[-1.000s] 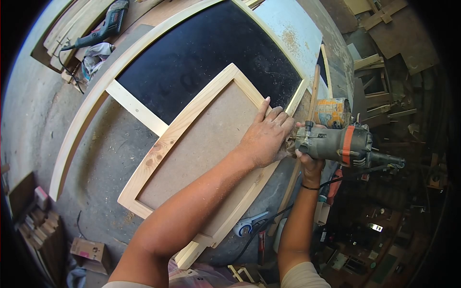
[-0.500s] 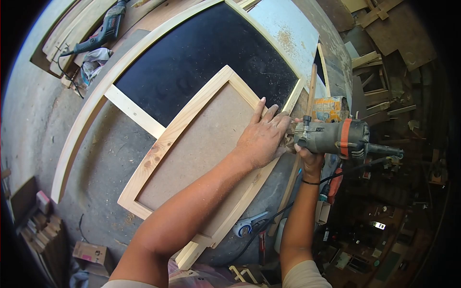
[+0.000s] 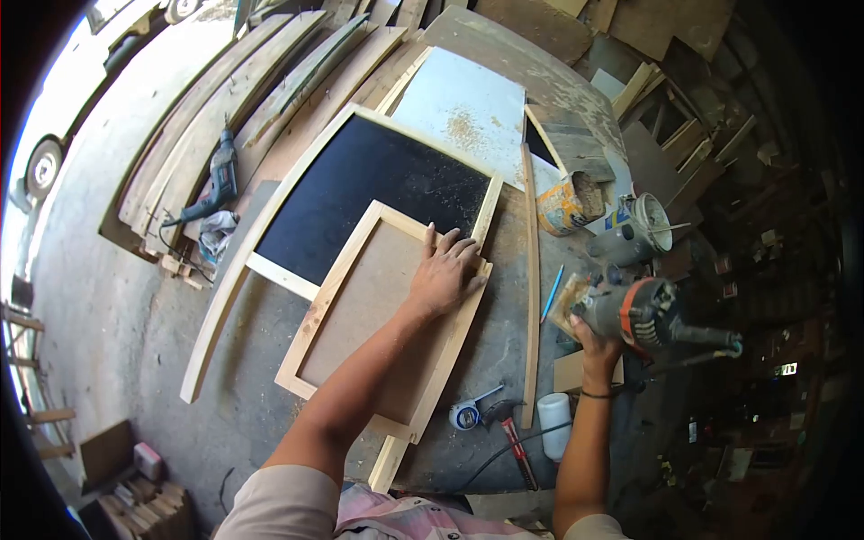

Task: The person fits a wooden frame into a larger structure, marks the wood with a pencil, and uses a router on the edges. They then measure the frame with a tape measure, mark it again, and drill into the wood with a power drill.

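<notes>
My left hand (image 3: 443, 274) lies with fingers spread on the upper right corner of a small wooden frame (image 3: 337, 283) with a brown panel. That frame overlaps a larger pale curved frame (image 3: 290, 187) with a black panel (image 3: 360, 180). Off to the right of the frames, my right hand (image 3: 596, 346) grips a dark power tool (image 3: 634, 312) with an orange band, its squarish base facing left. Part of that hand is hidden behind the tool.
A hammer (image 3: 517, 450), tape measure (image 3: 464, 415), white bottle (image 3: 554, 423) and blue pencil (image 3: 553, 293) lie near the front right. Beyond are a wooden strip (image 3: 531, 270), an orange-white can (image 3: 560, 205) and a bucket (image 3: 630, 236). A drill (image 3: 220, 175) rests at the left.
My right hand has drawn the power tool away from the frame's edge to the right. My left hand remains on the frame. The view has shifted, showing more of the surroundings.
</notes>
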Action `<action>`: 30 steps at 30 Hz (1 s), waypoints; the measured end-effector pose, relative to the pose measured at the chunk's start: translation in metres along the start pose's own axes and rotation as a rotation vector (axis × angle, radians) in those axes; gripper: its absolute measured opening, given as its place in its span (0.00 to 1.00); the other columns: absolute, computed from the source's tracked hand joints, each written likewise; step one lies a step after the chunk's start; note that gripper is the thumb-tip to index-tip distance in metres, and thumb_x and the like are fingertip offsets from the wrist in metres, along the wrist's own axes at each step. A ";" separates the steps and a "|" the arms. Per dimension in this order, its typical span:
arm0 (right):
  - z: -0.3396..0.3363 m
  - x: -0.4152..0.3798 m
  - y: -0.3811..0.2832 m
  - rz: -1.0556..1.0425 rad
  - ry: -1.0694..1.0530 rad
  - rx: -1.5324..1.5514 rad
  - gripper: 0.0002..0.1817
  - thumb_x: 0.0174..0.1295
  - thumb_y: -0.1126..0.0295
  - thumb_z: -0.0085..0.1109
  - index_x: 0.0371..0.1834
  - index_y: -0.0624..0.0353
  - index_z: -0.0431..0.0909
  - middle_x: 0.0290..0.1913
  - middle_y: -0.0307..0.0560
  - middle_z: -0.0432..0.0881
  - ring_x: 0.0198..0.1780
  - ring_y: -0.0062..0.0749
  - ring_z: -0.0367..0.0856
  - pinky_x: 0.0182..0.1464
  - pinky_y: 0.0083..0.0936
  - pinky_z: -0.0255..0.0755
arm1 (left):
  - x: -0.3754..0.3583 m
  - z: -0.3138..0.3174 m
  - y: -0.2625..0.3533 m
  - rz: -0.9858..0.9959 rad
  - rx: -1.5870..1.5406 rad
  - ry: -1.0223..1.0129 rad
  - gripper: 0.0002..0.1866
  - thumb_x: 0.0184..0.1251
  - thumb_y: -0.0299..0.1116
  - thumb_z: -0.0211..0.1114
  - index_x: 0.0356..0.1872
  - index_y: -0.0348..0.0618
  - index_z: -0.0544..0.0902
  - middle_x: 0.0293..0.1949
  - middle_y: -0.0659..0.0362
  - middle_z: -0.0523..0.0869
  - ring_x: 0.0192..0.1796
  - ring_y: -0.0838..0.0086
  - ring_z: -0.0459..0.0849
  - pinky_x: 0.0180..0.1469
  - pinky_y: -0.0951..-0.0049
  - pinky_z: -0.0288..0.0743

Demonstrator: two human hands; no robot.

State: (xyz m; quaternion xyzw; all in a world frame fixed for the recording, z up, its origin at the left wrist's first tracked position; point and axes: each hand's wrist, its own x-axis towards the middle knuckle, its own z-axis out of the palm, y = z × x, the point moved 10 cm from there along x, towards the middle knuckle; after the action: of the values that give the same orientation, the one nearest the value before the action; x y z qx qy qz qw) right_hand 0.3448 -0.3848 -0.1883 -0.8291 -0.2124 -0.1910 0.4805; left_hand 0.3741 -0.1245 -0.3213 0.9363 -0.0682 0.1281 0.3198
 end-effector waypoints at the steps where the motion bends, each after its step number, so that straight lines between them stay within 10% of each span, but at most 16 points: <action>1: -0.023 -0.015 -0.006 0.072 0.040 0.072 0.31 0.54 0.76 0.73 0.62 0.67 0.74 0.61 0.49 0.78 0.60 0.36 0.77 0.64 0.33 0.70 | 0.000 0.000 0.003 0.011 0.018 -0.002 0.31 0.69 0.55 0.61 0.66 0.45 0.76 0.68 0.58 0.76 0.78 0.58 0.61 0.81 0.43 0.28; 5: -0.097 -0.082 -0.024 0.110 0.099 -0.021 0.33 0.56 0.74 0.72 0.65 0.66 0.71 0.66 0.50 0.74 0.63 0.39 0.75 0.66 0.35 0.69 | 0.003 0.000 0.017 0.058 0.073 -0.036 0.23 0.69 0.49 0.62 0.62 0.54 0.81 0.65 0.59 0.78 0.77 0.61 0.62 0.81 0.42 0.30; 11: -0.165 -0.160 -0.017 0.316 0.341 0.044 0.36 0.51 0.74 0.71 0.67 0.66 0.69 0.64 0.49 0.74 0.63 0.38 0.74 0.67 0.35 0.67 | 0.028 0.019 0.032 0.250 0.209 -0.222 0.09 0.66 0.33 0.61 0.39 0.55 0.90 0.50 0.62 0.84 0.62 0.63 0.74 0.64 0.60 0.68; 21: -0.235 -0.241 0.028 0.329 0.542 -0.038 0.37 0.52 0.75 0.72 0.68 0.67 0.70 0.64 0.50 0.75 0.63 0.37 0.75 0.67 0.34 0.68 | 0.044 0.043 0.042 0.393 0.276 -0.358 0.08 0.57 0.26 0.58 0.31 0.44 0.87 0.47 0.53 0.85 0.57 0.54 0.79 0.58 0.59 0.77; 30: -0.271 -0.274 0.028 0.560 0.834 0.149 0.32 0.51 0.75 0.76 0.61 0.63 0.74 0.60 0.45 0.76 0.61 0.32 0.76 0.64 0.32 0.71 | 0.034 0.049 0.066 0.455 0.295 -0.543 0.20 0.72 0.26 0.49 0.61 0.29 0.71 0.63 0.35 0.74 0.65 0.42 0.72 0.67 0.51 0.67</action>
State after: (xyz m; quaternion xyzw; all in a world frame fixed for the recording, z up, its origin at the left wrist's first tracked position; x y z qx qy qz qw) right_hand 0.0995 -0.6814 -0.2250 -0.6711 0.2150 -0.3538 0.6149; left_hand 0.4026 -0.2084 -0.3108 0.9331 -0.3372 -0.0484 0.1154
